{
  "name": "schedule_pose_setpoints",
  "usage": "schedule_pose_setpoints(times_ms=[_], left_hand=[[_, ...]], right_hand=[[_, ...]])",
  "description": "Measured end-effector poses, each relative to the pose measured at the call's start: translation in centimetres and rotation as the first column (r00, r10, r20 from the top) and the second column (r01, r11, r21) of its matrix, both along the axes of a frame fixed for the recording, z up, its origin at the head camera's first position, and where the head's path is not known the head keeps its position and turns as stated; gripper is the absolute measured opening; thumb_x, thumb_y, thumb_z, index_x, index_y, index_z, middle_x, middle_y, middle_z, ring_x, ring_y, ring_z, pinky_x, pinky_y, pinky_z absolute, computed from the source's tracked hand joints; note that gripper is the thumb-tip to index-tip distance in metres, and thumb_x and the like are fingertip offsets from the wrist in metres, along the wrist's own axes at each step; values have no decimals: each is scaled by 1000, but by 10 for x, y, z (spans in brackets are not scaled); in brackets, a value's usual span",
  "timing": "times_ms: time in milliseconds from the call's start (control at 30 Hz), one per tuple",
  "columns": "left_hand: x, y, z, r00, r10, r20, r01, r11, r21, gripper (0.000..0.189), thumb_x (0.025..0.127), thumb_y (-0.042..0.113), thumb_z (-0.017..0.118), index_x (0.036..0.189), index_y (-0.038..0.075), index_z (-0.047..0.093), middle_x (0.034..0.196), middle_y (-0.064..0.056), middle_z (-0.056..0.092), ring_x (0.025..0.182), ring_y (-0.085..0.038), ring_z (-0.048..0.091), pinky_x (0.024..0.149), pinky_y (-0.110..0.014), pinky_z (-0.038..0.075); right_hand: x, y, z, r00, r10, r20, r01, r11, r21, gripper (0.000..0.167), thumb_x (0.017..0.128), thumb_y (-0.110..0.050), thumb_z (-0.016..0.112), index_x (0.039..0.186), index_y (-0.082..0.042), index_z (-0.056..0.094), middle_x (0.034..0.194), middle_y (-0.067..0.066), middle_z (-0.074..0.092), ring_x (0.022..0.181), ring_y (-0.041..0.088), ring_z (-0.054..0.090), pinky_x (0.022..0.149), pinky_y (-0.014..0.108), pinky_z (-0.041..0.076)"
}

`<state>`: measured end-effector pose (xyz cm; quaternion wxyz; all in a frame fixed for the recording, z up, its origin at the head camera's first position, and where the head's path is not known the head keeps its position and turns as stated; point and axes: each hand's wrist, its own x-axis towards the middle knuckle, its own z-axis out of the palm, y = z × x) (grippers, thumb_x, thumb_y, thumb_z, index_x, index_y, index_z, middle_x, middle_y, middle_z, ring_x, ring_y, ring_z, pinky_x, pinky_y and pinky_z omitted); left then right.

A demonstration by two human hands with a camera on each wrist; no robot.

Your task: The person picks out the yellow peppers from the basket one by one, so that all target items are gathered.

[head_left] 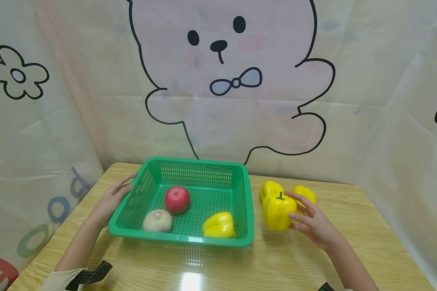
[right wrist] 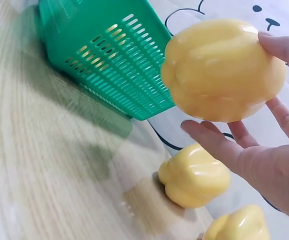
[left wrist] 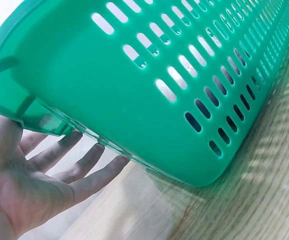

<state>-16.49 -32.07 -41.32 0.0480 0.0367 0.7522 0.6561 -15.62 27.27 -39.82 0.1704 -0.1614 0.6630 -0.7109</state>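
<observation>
My right hand holds a yellow bell pepper between thumb and fingers, to the right of the green basket. In the right wrist view the held bell pepper is up off the table, its green stem out of sight. Two more yellow bell peppers stand behind it: one at the left, one at the right. At the basket's left side, my left hand touches the rim. The left wrist view shows its fingers extended along the outside of the basket wall.
Inside the basket lie a red round fruit, a whitish onion-like bulb and another yellow bell pepper. Everything stands on a wood-grain table. A printed cloth with a cartoon bear hangs behind the table's back edge.
</observation>
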Motion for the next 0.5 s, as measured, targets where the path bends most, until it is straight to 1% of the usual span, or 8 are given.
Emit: schedule_pose_setpoints(times_ms=[133, 267, 333, 500], left_hand=[[0, 0, -1, 1000, 0, -4, 0, 1000, 11, 61, 115, 36, 45, 168, 11, 25, 122, 14, 65, 96, -13, 72, 77, -34, 63], [1, 0, -1, 1000, -2, -5, 2, 1000, 17, 61, 115, 36, 45, 167, 11, 26, 121, 14, 66, 95, -13, 72, 76, -34, 63], [1, 0, -1, 1000, -3, -6, 3, 1000, 19, 61, 115, 36, 45, 167, 11, 26, 120, 14, 66, 95, -13, 72, 76, -34, 63], [1, 0, -1, 1000, 0, -4, 0, 1000, 23, 60, 115, 35, 45, 167, 11, 26, 120, 15, 66, 95, -13, 72, 76, -34, 63]], right_hand=[[2, 3, -5, 999, -16, 29, 16, 1000, 14, 53, 109, -2, 52, 153, -31, 51, 148, -1, 38, 123, 14, 62, 98, 35, 59], [4, 6, -8, 998, -33, 60, 32, 999, 15, 49, 110, -4, 52, 150, -31, 50, 141, -2, 49, 120, 14, 64, 98, 36, 59], [4, 8, -10, 997, -38, 71, 37, 999, 11, 45, 110, -4, 51, 145, -33, 52, 137, -3, 54, 119, 14, 65, 97, 36, 59], [5, 10, -15, 996, -38, 84, 38, 999, 0, 39, 111, -6, 49, 139, -33, 56, 134, -6, 58, 117, 13, 66, 96, 36, 59]])
